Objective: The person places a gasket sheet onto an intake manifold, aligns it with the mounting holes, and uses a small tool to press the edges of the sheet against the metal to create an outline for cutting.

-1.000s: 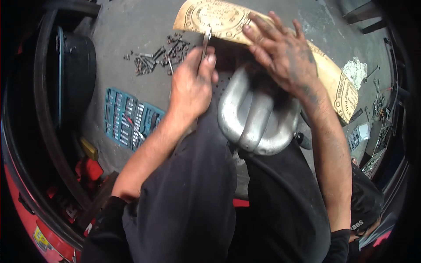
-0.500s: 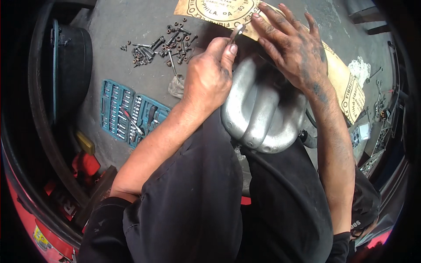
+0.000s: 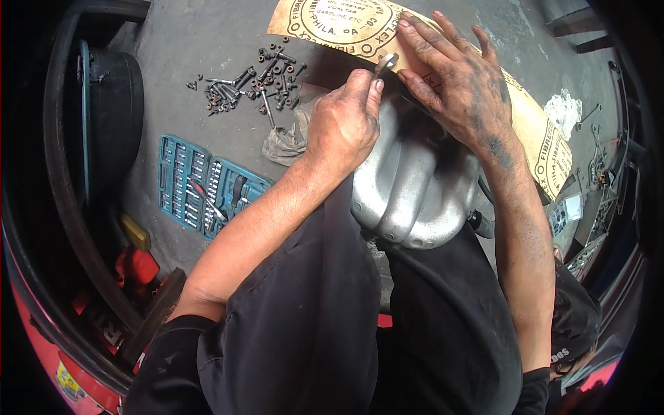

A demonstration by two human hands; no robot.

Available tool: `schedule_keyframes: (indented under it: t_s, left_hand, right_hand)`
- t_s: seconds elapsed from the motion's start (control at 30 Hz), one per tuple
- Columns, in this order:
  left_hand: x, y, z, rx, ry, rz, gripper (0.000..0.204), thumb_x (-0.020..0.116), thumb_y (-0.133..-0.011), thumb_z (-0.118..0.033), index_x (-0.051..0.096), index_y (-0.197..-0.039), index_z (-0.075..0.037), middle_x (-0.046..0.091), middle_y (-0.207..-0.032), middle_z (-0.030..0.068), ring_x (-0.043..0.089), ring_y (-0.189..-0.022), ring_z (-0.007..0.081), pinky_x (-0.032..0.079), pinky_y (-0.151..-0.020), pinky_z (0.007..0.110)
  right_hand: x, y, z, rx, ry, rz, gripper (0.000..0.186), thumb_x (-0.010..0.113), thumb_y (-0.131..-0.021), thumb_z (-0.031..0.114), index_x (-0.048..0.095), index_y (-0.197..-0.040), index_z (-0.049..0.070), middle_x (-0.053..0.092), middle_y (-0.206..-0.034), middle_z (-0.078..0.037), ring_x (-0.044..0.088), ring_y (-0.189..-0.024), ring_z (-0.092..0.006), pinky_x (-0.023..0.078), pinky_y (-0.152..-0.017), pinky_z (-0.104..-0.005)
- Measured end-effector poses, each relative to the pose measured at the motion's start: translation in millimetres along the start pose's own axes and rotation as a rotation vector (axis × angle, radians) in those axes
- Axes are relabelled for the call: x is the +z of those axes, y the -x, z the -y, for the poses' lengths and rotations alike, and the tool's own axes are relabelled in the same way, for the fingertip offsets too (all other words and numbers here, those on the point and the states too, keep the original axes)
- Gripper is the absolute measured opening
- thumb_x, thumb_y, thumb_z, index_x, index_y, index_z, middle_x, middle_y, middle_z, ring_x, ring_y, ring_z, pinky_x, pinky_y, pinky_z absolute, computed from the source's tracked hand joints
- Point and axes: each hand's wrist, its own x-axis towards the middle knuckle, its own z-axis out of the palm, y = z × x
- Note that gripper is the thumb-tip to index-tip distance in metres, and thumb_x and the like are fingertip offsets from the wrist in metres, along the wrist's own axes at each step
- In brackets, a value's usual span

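My left hand (image 3: 344, 114) is closed around a metal wrench (image 3: 386, 65); only its rounded, shiny end shows past my thumb, close to the near edge of a tan gasket paper sheet (image 3: 339, 31). Printed with dark rings and lettering, the sheet curves over the far side of a silver cast-metal manifold (image 3: 408, 200). Smudged with grease, my right hand (image 3: 467, 86) lies on the sheet with fingers spread and holds it down. The manifold's bulging pipes sit just beyond my knees. Its far face is hidden under the sheet and my hands.
Loose bolts and nuts (image 3: 266, 76) lie on the grey floor at far left. Nearer stands an open blue socket set (image 3: 183, 180), with a crumpled plastic bag (image 3: 282, 144) beside it. A white rag (image 3: 564, 114) and scattered tools (image 3: 600, 162) are on the right.
My left hand and the wrench have shifted slightly right and nearer to me, along the sheet's edge. My right hand stays flat on the sheet.
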Motion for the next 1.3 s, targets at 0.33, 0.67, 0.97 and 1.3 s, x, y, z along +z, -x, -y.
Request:
schedule_keyframes:
  t_s: [0.33, 0.67, 0.97, 1.3]
  left_hand:
    - [-22, -40, 6, -0.686, 1.018, -0.187, 0.017, 0.071, -0.097, -0.014, 0.061, -0.097, -0.001, 0.055, -0.068, -0.0003, 0.044, -0.049, 0.0065, 0.036, -0.040, 0.022]
    - [-16, -45, 11, -0.658, 0.898, -0.166, 0.013, 0.069, -0.099, -0.010, 0.061, -0.102, 0.000, 0.057, -0.072, 0.0001, 0.047, -0.054, 0.0061, 0.040, -0.044, 0.021]
    - [-20, -37, -1, -0.683, 0.780, -0.012, 0.019, 0.073, -0.097, -0.017, 0.064, -0.099, -0.001, 0.059, -0.069, 0.0002, 0.049, -0.053, 0.0054, 0.039, -0.044, 0.020]
    - [-4, -30, -19, -0.740, 0.939, 0.101, 0.014, 0.076, -0.094, -0.015, 0.067, -0.093, -0.005, 0.061, -0.069, -0.0024, 0.051, -0.056, 0.0040, 0.039, -0.051, 0.018]
  right_hand:
    - [-2, 4, -2, 0.012, 0.030, 0.021, 0.060, 0.058, -0.099, 0.055, 0.050, -0.152, 0.029, 0.048, -0.157, 0.006, 0.042, -0.147, -0.0204, 0.021, -0.127, -0.0516]
    - [2, 4, 2, 0.028, -0.019, -0.006, 0.060, 0.057, -0.099, 0.055, 0.050, -0.152, 0.028, 0.048, -0.157, 0.006, 0.042, -0.147, -0.0198, 0.020, -0.126, -0.0521]
    - [2, 4, 4, 0.012, 0.024, -0.018, 0.052, 0.051, -0.104, 0.050, 0.049, -0.152, 0.030, 0.048, -0.157, 0.011, 0.043, -0.146, -0.0187, 0.022, -0.126, -0.0562]
    - [-5, 2, 7, -0.007, 0.029, 0.041, 0.056, 0.056, -0.102, 0.041, 0.043, -0.156, 0.030, 0.043, -0.161, 0.007, 0.040, -0.148, -0.0205, 0.019, -0.126, -0.0536]
